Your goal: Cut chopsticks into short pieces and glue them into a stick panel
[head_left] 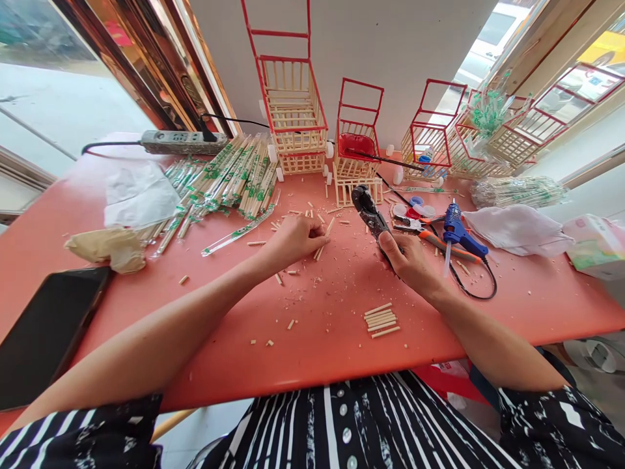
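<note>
My left hand point(297, 242) rests low over the table with its fingers pinched together. At its fingertips is a short length of wooden stick point(326, 236), partly covered by the fingers. My right hand point(409, 260) is wrapped round a black hand tool point(370, 212) with a rounded head, tilted up and away from me; its jaws cannot be made out clearly. Nearer to me lies a small row of cut stick pieces point(381, 319), side by side. Crumbs and short offcuts point(291, 324) are scattered between and around both hands.
Small stick-built carts with red frames point(295, 117) stand along the wall. Wrapped chopsticks point(239, 172), a power strip point(183, 142) and a phone point(51, 326) lie left. A blue glue gun point(459, 231), orange-handled pliers point(422, 228) and a white cloth point(517, 229) lie right.
</note>
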`<state>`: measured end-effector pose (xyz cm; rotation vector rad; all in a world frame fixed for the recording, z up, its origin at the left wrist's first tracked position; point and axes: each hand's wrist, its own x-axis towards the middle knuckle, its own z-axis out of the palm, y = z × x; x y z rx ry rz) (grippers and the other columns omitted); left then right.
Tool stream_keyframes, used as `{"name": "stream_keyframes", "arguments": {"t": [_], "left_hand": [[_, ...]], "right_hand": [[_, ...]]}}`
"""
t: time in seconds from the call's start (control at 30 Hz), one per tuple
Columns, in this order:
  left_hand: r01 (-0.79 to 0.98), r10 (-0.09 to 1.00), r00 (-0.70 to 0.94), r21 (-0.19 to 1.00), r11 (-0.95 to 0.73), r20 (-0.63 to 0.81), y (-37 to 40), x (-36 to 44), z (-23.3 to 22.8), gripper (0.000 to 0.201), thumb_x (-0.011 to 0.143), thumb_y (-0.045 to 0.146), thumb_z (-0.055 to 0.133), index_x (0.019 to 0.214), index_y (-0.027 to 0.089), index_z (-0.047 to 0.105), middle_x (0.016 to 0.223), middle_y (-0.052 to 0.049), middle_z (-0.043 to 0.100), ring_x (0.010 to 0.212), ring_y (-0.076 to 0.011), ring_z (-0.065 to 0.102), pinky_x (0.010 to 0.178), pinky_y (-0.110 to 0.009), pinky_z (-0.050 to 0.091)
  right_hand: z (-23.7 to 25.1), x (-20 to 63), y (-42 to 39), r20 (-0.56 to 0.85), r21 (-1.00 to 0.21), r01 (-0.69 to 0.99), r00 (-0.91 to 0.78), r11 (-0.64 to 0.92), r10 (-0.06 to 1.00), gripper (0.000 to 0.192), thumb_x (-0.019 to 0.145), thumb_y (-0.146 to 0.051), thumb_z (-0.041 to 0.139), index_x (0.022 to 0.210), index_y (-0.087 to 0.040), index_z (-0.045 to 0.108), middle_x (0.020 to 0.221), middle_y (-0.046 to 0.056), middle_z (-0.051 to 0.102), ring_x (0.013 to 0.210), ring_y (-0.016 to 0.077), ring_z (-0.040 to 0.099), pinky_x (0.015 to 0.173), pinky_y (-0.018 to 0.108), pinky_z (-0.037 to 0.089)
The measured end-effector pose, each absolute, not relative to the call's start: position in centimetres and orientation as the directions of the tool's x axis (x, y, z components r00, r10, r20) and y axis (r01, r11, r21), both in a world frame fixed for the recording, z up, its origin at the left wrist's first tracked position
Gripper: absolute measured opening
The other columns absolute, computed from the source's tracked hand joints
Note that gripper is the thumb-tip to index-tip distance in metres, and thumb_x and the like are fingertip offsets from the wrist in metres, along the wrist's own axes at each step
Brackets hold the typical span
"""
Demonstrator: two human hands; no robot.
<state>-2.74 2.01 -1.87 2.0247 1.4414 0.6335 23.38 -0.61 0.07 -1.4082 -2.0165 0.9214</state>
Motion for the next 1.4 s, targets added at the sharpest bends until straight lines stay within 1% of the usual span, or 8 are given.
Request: {"name": "stream_keyframes", "arguments": {"t": [0.13, 0.27, 0.53, 0.77, 1.0, 1.1, 1.27, 1.4], "left_hand": [[0.762, 0.951, 0.305, 0.585, -0.277, 0.053, 1.6, -2.1, -2.0, 0.028, 0.082, 0.028, 0.065, 0.061, 0.023, 0.047, 0.059, -0.002, 0.061, 0.060, -0.0176, 0.054, 0.061, -0.030, 0.034], [0.816, 0.951, 0.307, 0.506, -0.278, 0.029, 1.3, -1.8, -2.2, 0.026, 0.086, 0.029, 0.063, 0.066, 0.023, 0.047, 0.066, -0.004, 0.064, 0.064, -0.0196, 0.054, 0.062, -0.031, 0.032], [0.845, 0.944, 0.325, 0.430, -0.318, 0.061, 1.3, -1.7, -2.5, 0.026, 0.089, 0.031, 0.058, 0.069, 0.024, 0.045, 0.070, -0.005, 0.065, 0.067, -0.0213, 0.056, 0.063, -0.032, 0.032], [0.871, 0.954, 0.294, 0.394, -0.295, 0.064, 1.3, -1.4, -2.2, 0.023, 0.089, 0.029, 0.059, 0.069, 0.023, 0.050, 0.069, -0.006, 0.067, 0.066, -0.0211, 0.057, 0.060, -0.032, 0.030], [0.894, 0.953, 0.294, 0.331, -0.301, 0.071, 1.0, -1.0, -2.2, 0.021, 0.094, 0.028, 0.056, 0.074, 0.022, 0.058, 0.072, -0.008, 0.068, 0.070, -0.0243, 0.061, 0.062, -0.034, 0.028], [0.900, 0.952, 0.297, 0.311, -0.307, 0.079, 0.9, -0.9, -2.2, 0.021, 0.096, 0.030, 0.054, 0.077, 0.021, 0.061, 0.076, -0.010, 0.070, 0.073, -0.0261, 0.063, 0.063, -0.035, 0.029], [0.904, 0.945, 0.308, 0.277, -0.326, 0.107, 0.8, -1.0, -2.7, 0.021, 0.097, 0.031, 0.052, 0.081, 0.020, 0.061, 0.083, -0.012, 0.074, 0.076, -0.0267, 0.065, 0.064, -0.035, 0.030], [0.915, 0.943, 0.305, 0.236, -0.328, 0.129, 0.9, -0.9, -3.2, 0.021, 0.097, 0.029, 0.052, 0.083, 0.020, 0.063, 0.087, -0.012, 0.076, 0.079, -0.0268, 0.067, 0.065, -0.035, 0.031]], "right_hand": [[0.0, 23.2, -0.6, 0.019, -0.769, 0.597, -0.336, 0.228, 0.942, 0.083, 0.089, -0.097, 0.028, 0.059, -0.023, 0.051, 0.053, 0.003, 0.055, 0.049, 0.0138, 0.048, 0.053, 0.030, 0.036], [0.0, 23.0, -0.7, 0.020, -0.797, 0.562, -0.345, 0.223, 0.938, 0.083, 0.089, -0.096, 0.028, 0.059, -0.023, 0.051, 0.053, 0.003, 0.055, 0.049, 0.0136, 0.048, 0.052, 0.030, 0.035], [-0.2, 22.9, -1.0, 0.016, -0.818, 0.531, -0.362, 0.220, 0.932, 0.084, 0.088, -0.097, 0.030, 0.058, -0.022, 0.052, 0.053, 0.002, 0.053, 0.049, 0.0124, 0.047, 0.051, 0.029, 0.035], [-0.5, 22.8, -0.8, -0.006, -0.850, 0.499, -0.333, 0.171, 0.943, 0.084, 0.084, -0.100, 0.032, 0.059, -0.022, 0.051, 0.051, 0.001, 0.051, 0.043, 0.0107, 0.043, 0.045, 0.028, 0.032], [-0.3, 22.5, -1.0, 0.018, -0.850, 0.493, -0.327, 0.187, 0.945, 0.083, 0.083, -0.100, 0.036, 0.056, -0.022, 0.050, 0.049, -0.001, 0.048, 0.041, 0.0098, 0.042, 0.043, 0.028, 0.030], [-0.3, 22.5, -1.0, 0.021, -0.844, 0.503, -0.321, 0.188, 0.947, 0.083, 0.083, -0.100, 0.034, 0.057, -0.022, 0.050, 0.050, 0.000, 0.049, 0.042, 0.0102, 0.043, 0.043, 0.028, 0.031], [-0.5, 22.4, -0.9, 0.051, -0.816, 0.531, -0.330, 0.230, 0.943, 0.086, 0.083, -0.101, 0.032, 0.057, -0.022, 0.052, 0.052, 0.003, 0.053, 0.044, 0.0108, 0.045, 0.045, 0.028, 0.032], [-0.7, 22.3, -0.9, 0.044, -0.820, 0.532, -0.312, 0.213, 0.949, 0.088, 0.079, -0.104, 0.030, 0.059, -0.021, 0.053, 0.051, 0.002, 0.052, 0.043, 0.0109, 0.044, 0.044, 0.028, 0.030]]}}
